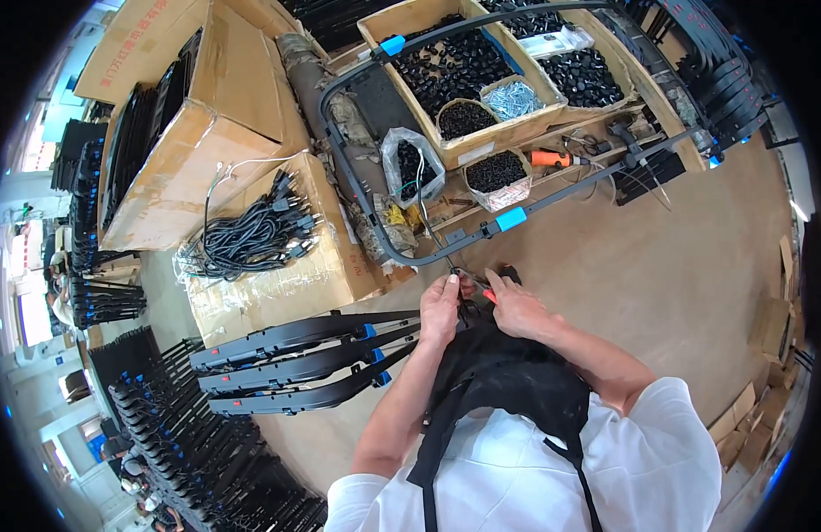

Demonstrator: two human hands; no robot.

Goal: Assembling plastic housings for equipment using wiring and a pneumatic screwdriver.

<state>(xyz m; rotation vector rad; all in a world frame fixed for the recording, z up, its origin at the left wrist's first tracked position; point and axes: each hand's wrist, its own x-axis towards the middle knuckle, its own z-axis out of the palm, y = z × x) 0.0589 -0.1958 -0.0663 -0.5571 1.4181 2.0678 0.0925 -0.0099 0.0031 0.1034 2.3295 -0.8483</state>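
My left hand is closed, its thumb and fingers pinching a dark cable near the close edge of a black tube frame. Just beside it, my right hand is wrapped round a red-handled tool that looks like pliers. The tool's tip points toward the left fingertips; its jaws are too small to make out. From the hands the cable runs up over the frame toward a clear plastic bag of small black parts. The frame carries blue clips and lies across the bench.
Wooden trays hold black parts and silver screws. An orange-handled screwdriver and a hot glue gun lie at right. Coiled black power cords rest on a carton at left. Black plastic-and-metal assemblies jut out near my left forearm.
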